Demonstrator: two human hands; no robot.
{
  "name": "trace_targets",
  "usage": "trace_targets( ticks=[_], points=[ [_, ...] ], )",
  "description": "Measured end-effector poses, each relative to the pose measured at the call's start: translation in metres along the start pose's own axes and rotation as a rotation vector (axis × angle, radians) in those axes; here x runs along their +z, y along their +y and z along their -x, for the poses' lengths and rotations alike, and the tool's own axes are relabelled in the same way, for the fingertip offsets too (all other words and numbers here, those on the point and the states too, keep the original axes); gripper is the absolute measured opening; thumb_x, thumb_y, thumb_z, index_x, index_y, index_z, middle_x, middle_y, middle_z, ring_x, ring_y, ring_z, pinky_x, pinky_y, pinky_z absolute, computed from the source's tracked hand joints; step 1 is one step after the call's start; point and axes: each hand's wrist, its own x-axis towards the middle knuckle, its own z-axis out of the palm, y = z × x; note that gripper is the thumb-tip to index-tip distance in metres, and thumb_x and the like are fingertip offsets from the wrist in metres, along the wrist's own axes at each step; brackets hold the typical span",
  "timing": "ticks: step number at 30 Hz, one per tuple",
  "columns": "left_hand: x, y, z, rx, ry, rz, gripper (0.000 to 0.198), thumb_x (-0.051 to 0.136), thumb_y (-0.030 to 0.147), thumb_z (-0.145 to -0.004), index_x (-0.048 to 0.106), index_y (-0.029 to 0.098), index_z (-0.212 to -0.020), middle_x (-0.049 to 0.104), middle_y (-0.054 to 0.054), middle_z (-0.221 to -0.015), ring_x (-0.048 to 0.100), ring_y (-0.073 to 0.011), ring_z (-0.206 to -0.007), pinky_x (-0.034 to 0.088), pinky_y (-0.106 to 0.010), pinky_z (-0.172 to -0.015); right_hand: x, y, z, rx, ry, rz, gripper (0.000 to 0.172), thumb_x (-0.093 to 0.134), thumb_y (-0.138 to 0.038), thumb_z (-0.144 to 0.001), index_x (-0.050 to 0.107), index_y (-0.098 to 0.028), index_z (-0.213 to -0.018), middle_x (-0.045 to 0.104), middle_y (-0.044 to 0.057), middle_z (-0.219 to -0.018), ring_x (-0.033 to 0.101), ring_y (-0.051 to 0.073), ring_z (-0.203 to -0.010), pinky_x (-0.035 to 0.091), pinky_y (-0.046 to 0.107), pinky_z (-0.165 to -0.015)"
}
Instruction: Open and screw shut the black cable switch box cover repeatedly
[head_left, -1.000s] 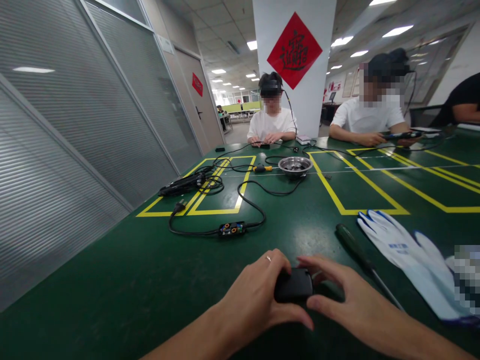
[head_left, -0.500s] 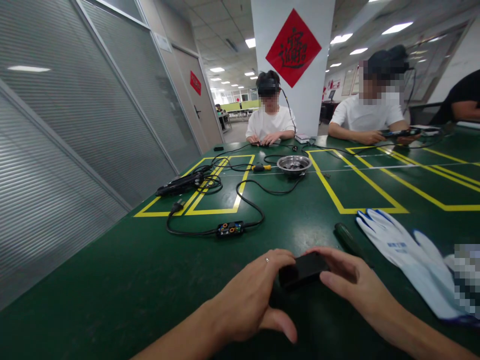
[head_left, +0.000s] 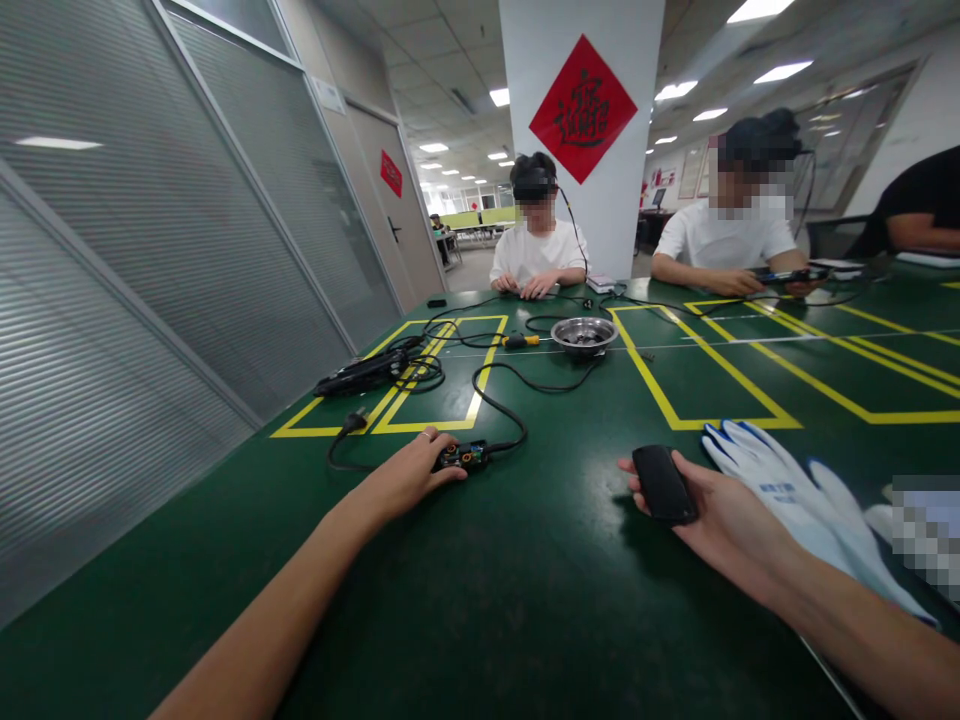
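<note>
My left hand reaches forward over the green table and its fingers rest on a small open black box with orange and coloured parts inside, wired into a black power cord. A ring shows on one finger. My right hand lies palm up, fingers curled under a flat black cover that it holds just above the table. A white and blue work glove lies right beside that hand.
A metal bowl and a yellow-handled screwdriver sit mid-table among black cables. A black power strip lies at the left by yellow tape lines. Two people in white shirts sit across; a glass partition runs along the left.
My hands have parted. The left one let go of the black cover and reached forward to the open box; the right one carried the cover to the right and turned it face up.
</note>
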Motion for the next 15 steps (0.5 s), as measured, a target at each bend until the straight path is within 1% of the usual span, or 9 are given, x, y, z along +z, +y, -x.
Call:
trace_targets(
  ticks=[4,9,11,13,15],
  points=[
    [-0.004,0.005,-0.001,-0.013,0.053,0.004,0.056,0.052,0.066,-0.082,0.058,0.02,-0.114,0.052,-0.01,-0.111,0.061,-0.0257,-0.089,0.048,-0.035,-0.078,-0.004,0.002,-0.015,-0.124,0.021,0.33,0.047,0.031,-0.048,-0.093,0.056,-0.013,-0.112,0.066,0.018,-0.114,0.065,0.024,-0.1,0.051,0.044,-0.092],
    [-0.008,0.007,-0.005,-0.02,0.124,-0.012,0.047,0.052,0.063,-0.084,0.063,0.02,-0.101,0.054,-0.007,-0.101,0.06,-0.0224,-0.079,0.047,-0.032,-0.071,-0.007,-0.002,-0.057,-0.274,0.123,0.626,0.052,0.022,-0.049,-0.095,0.057,-0.013,-0.108,0.068,0.015,-0.105,0.067,0.021,-0.089,0.056,0.038,-0.079],
    [-0.007,0.009,-0.005,-0.029,0.166,-0.03,0.044,0.051,0.061,-0.086,0.063,0.02,-0.099,0.054,-0.006,-0.098,0.06,-0.0225,-0.08,0.046,-0.032,-0.07,-0.005,-0.001,-0.073,-0.362,0.161,0.802,0.045,0.032,-0.047,-0.095,0.058,-0.013,-0.11,0.066,0.012,-0.105,0.065,0.019,-0.087,0.055,0.038,-0.076],
    [-0.005,0.013,-0.005,-0.047,0.218,-0.052,0.043,0.048,0.06,-0.089,0.062,0.02,-0.098,0.055,-0.006,-0.097,0.059,-0.0238,-0.084,0.045,-0.033,-0.073,-0.003,0.004,-0.083,-0.47,0.168,1.001,0.037,0.047,-0.042,-0.091,0.056,-0.015,-0.115,0.062,0.009,-0.112,0.062,0.019,-0.094,0.053,0.039,-0.08],
    [-0.004,0.018,-0.005,-0.067,0.269,-0.07,0.045,0.045,0.06,-0.09,0.061,0.019,-0.1,0.055,-0.007,-0.097,0.059,-0.0248,-0.087,0.045,-0.034,-0.075,0.001,0.013,-0.086,-0.579,0.148,1.202,0.037,0.056,-0.038,-0.088,0.055,-0.018,-0.119,0.057,0.008,-0.121,0.059,0.019,-0.103,0.051,0.042,-0.086]
  ],
)
